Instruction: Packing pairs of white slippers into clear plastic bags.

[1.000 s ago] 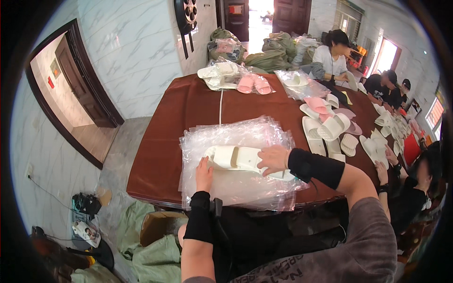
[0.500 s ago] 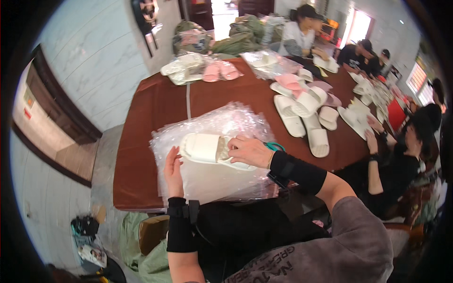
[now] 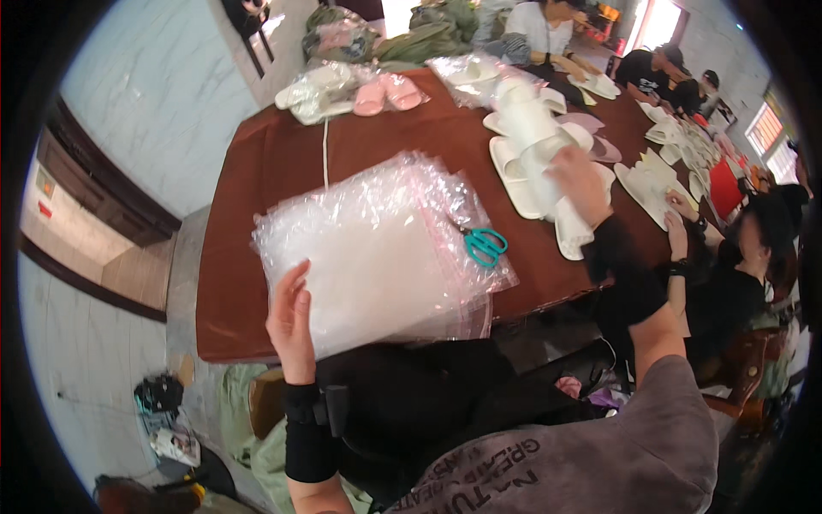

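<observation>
My right hand (image 3: 580, 182), smeared by motion, is over the slipper pile, on a blurred white slipper (image 3: 527, 120) that stretches away from its fingers; its exact grip is hard to see. Beneath and beside it lie white slippers (image 3: 517, 182), and one (image 3: 572, 238) is partly covered by my hand. My left hand (image 3: 293, 321) is open and holds nothing, fingers up, at the near left edge of a stack of clear plastic bags (image 3: 368, 265). Teal-handled scissors (image 3: 485, 247) rest on the stack's right side.
Bagged white slippers (image 3: 321, 90) and pink slippers (image 3: 387, 92) lie at the far left of the brown-covered table (image 3: 244, 223). Another bagged pair (image 3: 471, 73) lies farther back. A co-worker (image 3: 745, 257) handles white slippers on the right; other people sit beyond.
My right hand has swung from the bag stack to the slipper pile, taking the white slipper along. My left hand has dropped slightly left, and the scissors are now uncovered. The view has shifted.
</observation>
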Available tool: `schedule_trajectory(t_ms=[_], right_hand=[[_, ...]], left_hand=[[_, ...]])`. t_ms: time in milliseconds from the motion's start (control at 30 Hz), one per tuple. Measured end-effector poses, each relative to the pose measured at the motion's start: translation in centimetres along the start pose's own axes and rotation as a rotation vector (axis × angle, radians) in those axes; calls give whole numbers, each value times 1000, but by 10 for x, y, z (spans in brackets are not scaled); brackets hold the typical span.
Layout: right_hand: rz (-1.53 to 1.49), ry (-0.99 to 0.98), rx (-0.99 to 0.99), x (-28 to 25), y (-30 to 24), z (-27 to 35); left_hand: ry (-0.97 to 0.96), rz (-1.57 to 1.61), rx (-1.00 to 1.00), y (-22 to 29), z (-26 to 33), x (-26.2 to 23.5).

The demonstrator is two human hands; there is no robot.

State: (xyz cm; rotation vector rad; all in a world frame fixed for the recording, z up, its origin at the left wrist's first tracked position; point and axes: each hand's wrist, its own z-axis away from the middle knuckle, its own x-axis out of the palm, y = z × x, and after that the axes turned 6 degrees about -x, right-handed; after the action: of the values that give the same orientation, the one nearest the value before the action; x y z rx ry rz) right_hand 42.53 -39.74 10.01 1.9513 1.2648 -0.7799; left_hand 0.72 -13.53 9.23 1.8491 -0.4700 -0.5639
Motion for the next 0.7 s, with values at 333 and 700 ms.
schedule_trajectory(t_ms=[333, 700], right_hand=[[-1610, 30, -208, -141, -224, -77], [-2957, -340, -242, -194, -328, -50]], left_hand=[[255, -268, 774, 140, 19, -24], [321, -191, 549, 129, 73, -29]])
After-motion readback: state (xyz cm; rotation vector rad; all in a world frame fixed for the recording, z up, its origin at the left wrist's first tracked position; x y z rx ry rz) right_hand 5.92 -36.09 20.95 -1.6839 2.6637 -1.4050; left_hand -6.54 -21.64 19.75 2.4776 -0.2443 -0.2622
